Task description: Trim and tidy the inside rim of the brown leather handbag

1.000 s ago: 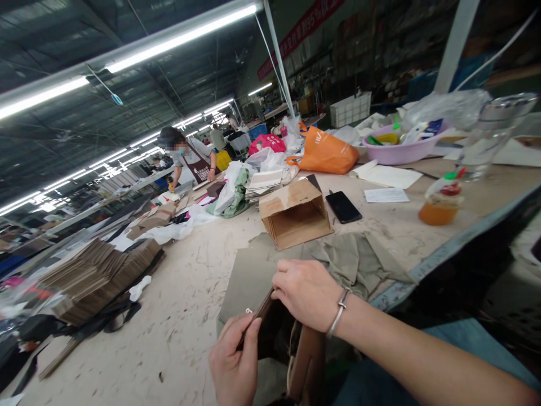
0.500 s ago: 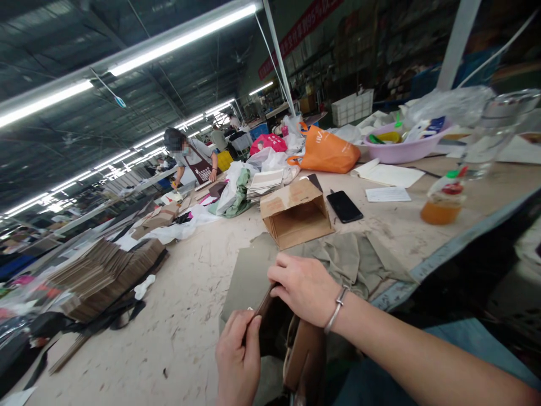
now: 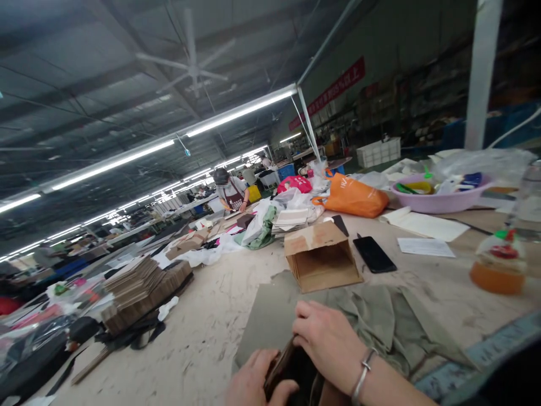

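At the bottom edge, both hands grip a dark brown leather piece [image 3: 291, 369], like a wallet or small bag. My left hand [image 3: 253, 386] holds its near left side with the thumb over the edge. My right hand [image 3: 327, 341], with a metal bracelet at the wrist, curls its fingers over the top of the piece. Beneath them lies olive-green fabric [image 3: 380, 318] spread on the worktable [image 3: 203, 338]. An open cardboard box [image 3: 323, 262] lies on its side just beyond the hands.
A black phone [image 3: 374, 254] lies right of the box. Farther right are papers [image 3: 422, 237], an orange-filled bottle [image 3: 499, 265] and a purple basin [image 3: 439, 194]. An orange bag [image 3: 355, 197] sits behind. Stacked cardboard pieces [image 3: 139, 285] lie left. A person [image 3: 230, 189] works far down the table.
The camera has tilted up, so the hands and leather piece sit lower in the frame. Both hands keep their grip; the left thumb has slid over the piece's edge.
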Action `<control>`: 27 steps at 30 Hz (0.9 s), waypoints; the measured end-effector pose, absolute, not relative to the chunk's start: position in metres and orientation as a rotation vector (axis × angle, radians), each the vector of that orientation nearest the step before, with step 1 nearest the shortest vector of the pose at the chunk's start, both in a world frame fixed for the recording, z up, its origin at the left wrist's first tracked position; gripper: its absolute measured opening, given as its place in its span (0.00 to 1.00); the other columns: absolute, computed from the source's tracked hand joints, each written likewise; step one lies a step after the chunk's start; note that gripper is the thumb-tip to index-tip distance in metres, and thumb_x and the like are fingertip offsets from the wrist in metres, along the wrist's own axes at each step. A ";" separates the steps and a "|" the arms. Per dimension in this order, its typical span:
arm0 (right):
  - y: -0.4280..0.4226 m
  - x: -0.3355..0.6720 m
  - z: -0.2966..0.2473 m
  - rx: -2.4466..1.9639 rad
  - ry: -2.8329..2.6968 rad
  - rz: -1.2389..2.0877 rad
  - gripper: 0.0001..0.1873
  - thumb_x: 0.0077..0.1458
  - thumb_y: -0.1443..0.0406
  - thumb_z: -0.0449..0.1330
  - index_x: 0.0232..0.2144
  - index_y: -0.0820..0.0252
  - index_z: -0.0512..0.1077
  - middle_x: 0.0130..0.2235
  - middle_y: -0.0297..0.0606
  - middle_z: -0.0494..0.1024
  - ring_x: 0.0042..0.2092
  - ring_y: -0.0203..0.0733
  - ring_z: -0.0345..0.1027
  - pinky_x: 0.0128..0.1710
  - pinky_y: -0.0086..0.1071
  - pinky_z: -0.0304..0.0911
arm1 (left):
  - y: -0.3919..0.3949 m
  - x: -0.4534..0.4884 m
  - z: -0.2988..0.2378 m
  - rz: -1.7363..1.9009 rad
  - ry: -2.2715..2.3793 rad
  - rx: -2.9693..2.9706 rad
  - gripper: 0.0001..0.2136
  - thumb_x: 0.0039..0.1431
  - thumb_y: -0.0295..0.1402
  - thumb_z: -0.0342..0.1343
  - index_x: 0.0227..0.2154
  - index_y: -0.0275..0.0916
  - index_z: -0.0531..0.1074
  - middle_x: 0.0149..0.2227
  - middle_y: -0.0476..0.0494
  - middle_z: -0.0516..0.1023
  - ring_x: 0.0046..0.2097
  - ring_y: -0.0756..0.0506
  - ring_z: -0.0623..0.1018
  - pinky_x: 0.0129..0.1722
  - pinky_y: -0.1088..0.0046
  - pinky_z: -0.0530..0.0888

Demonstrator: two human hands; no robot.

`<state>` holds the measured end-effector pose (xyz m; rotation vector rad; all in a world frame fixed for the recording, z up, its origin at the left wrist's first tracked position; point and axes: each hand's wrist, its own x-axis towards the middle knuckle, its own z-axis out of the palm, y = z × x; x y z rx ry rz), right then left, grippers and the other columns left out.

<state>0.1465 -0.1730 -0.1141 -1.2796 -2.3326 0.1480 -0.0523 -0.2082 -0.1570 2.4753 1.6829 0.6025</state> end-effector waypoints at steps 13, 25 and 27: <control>-0.160 0.182 -0.120 -1.239 -2.249 0.141 0.18 0.41 0.62 0.69 0.37 0.55 0.70 0.37 0.34 0.68 0.40 0.41 0.59 0.36 0.32 0.54 | -0.190 -0.027 -0.122 0.373 1.838 2.394 0.17 0.61 0.40 0.45 0.22 0.40 0.72 0.21 0.48 0.72 0.25 0.49 0.69 0.26 0.73 0.58; -0.153 0.179 -0.121 -1.042 -2.288 0.153 0.06 0.44 0.62 0.68 0.24 0.54 0.74 0.39 0.33 0.68 0.42 0.41 0.57 0.38 0.34 0.52 | -0.186 -0.027 -0.128 0.368 1.848 2.394 0.17 0.61 0.41 0.44 0.22 0.39 0.71 0.21 0.48 0.70 0.25 0.49 0.68 0.27 0.73 0.58; -0.153 0.178 -0.122 -1.071 -2.285 0.131 0.07 0.46 0.61 0.66 0.22 0.56 0.73 0.36 0.33 0.69 0.41 0.40 0.57 0.37 0.34 0.52 | -0.187 -0.028 -0.129 0.371 1.844 2.407 0.17 0.61 0.41 0.44 0.22 0.39 0.71 0.21 0.48 0.70 0.25 0.49 0.68 0.27 0.73 0.58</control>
